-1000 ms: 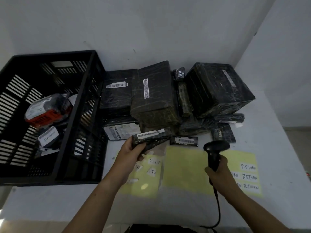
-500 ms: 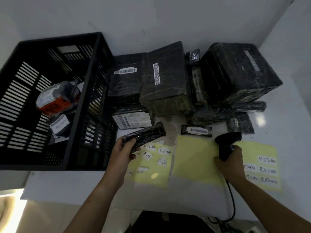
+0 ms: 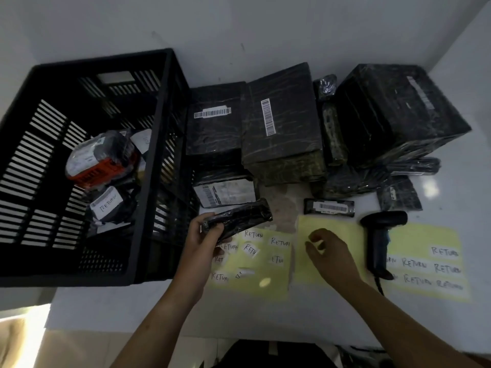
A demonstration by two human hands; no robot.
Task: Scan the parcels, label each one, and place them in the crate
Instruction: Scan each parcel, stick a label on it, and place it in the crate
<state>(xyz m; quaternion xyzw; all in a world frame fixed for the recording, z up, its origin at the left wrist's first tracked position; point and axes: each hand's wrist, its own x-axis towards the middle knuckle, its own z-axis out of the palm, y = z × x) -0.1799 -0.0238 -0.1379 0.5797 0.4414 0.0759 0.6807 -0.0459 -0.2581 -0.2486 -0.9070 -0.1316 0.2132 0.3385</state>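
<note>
Head view: wrapped parcels inside black crate.

Parcels wrapped in glossy, wrinkled black film; crate matt black slotted plastic; label sheets smooth yellow paper.

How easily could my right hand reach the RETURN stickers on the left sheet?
Probably yes: the right hand hovers empty beside the RETURN stickers, mostly uncovered; the left hand and parcel cover a few.
</note>
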